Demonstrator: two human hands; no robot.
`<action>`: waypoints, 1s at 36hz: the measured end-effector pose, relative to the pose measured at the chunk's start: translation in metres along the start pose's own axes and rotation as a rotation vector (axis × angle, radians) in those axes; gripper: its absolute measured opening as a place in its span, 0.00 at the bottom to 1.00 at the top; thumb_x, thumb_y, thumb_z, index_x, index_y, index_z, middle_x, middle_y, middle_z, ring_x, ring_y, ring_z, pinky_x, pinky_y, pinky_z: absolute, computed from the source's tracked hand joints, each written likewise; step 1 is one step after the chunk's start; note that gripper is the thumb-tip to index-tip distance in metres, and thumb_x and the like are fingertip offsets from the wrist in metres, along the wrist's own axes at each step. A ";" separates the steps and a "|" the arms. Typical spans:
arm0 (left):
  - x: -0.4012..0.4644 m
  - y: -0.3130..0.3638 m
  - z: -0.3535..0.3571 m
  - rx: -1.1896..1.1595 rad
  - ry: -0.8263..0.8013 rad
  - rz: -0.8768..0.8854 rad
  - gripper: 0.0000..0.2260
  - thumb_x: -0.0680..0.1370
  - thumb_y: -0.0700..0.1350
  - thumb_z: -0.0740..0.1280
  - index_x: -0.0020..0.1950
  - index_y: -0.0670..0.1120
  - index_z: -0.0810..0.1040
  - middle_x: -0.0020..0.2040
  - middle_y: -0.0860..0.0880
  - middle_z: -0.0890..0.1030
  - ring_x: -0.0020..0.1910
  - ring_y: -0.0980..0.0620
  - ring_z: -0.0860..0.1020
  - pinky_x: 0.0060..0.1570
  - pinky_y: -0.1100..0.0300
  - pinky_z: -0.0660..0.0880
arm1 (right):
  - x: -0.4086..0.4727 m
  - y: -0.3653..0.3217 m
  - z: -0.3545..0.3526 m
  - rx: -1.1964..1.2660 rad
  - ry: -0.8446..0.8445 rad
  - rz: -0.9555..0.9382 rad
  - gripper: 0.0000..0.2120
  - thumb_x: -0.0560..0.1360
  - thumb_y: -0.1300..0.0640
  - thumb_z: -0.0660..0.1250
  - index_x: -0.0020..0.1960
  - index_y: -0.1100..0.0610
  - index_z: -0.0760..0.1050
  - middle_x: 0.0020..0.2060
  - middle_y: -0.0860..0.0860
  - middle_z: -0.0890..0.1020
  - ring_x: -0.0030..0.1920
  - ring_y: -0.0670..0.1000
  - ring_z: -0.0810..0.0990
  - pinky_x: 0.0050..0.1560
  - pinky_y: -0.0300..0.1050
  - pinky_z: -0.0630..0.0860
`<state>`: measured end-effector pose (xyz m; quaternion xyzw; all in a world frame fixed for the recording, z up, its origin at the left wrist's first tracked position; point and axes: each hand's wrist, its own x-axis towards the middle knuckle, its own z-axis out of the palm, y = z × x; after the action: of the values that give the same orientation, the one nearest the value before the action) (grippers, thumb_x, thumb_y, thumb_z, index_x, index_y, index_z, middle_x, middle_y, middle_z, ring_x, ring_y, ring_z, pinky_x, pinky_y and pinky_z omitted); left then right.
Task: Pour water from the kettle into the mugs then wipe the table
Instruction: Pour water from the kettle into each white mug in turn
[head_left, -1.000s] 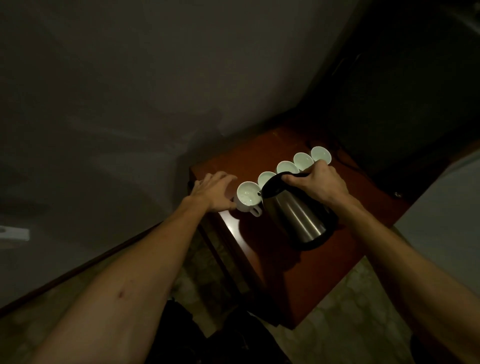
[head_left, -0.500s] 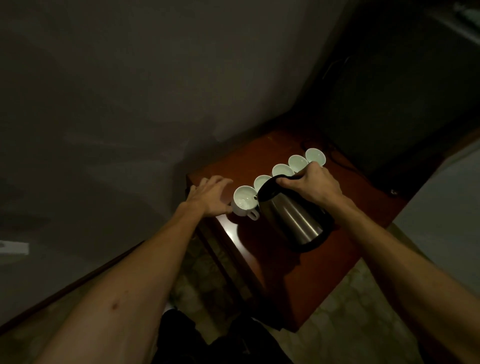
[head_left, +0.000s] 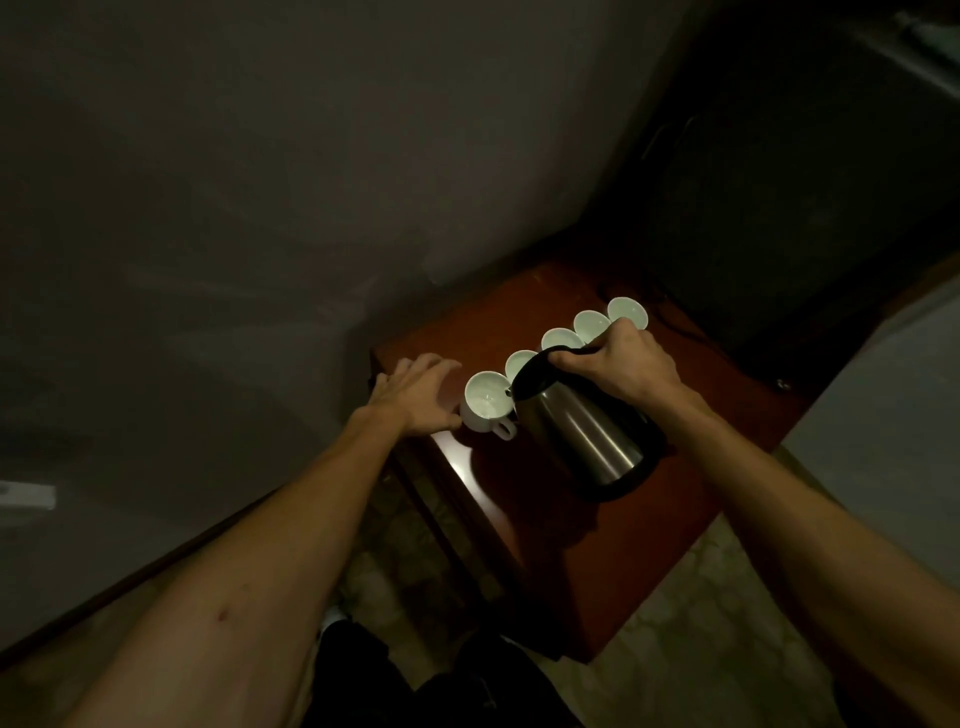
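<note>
1. Gripping the black handle, the right hand (head_left: 621, 364) has its fingers curled tight around it and holds the steel kettle (head_left: 584, 436) tilted, spout down toward the nearest mug (head_left: 487, 400).
2. Left hand (head_left: 415, 395): fingers spread and slightly bent, resting at the left side of that mug near the table corner. Whether the thumb actually touches the mug wall cannot be confirmed in this light.
3. Kettle position: body leaning over the table (head_left: 649, 545), spout at the mug's right rim. A thin stream is not clearly visible; the mug's inside shows a faint sheen, possibly water.
4. Mugs: five white ones in a diagonal row running away toward the wall, touching or nearly so. The second mug (head_left: 519, 362) is partly covered by the kettle lid.
5. Judged stage: pouring into the first mug; four appear unfilled, wiping not begun.
6. Risks:
   - The spout sits at the rim, not over the centre; a steeper tilt could spill onto the wood.
   - The first mug stands close to the table edge; a nudge from kettle or left hand could tip it off.
   - Poor lighting makes the fill level hard to judge, so overfilling is likely.
</note>
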<state>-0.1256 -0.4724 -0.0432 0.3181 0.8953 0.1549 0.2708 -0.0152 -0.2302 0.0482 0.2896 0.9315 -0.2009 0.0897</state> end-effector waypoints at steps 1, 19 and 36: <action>0.000 -0.001 0.000 0.000 0.000 -0.002 0.40 0.71 0.56 0.74 0.79 0.58 0.57 0.79 0.50 0.58 0.75 0.44 0.58 0.70 0.39 0.59 | 0.000 0.000 0.000 -0.002 0.001 0.001 0.26 0.76 0.33 0.74 0.53 0.57 0.84 0.40 0.50 0.84 0.39 0.49 0.85 0.38 0.44 0.79; -0.004 -0.002 0.000 -0.004 -0.006 -0.006 0.41 0.71 0.55 0.74 0.79 0.58 0.56 0.79 0.50 0.56 0.76 0.43 0.56 0.71 0.36 0.58 | -0.004 -0.004 -0.004 -0.013 -0.009 0.009 0.27 0.76 0.32 0.74 0.54 0.57 0.84 0.41 0.51 0.85 0.40 0.51 0.86 0.46 0.52 0.86; -0.004 -0.001 -0.004 0.004 0.008 0.008 0.40 0.71 0.56 0.73 0.79 0.58 0.56 0.79 0.50 0.57 0.75 0.44 0.57 0.70 0.37 0.60 | -0.003 -0.007 -0.007 -0.009 0.014 0.020 0.28 0.75 0.31 0.74 0.56 0.56 0.82 0.41 0.50 0.85 0.39 0.50 0.85 0.38 0.48 0.81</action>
<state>-0.1260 -0.4761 -0.0394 0.3215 0.8955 0.1553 0.2658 -0.0167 -0.2342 0.0573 0.2997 0.9301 -0.1940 0.0866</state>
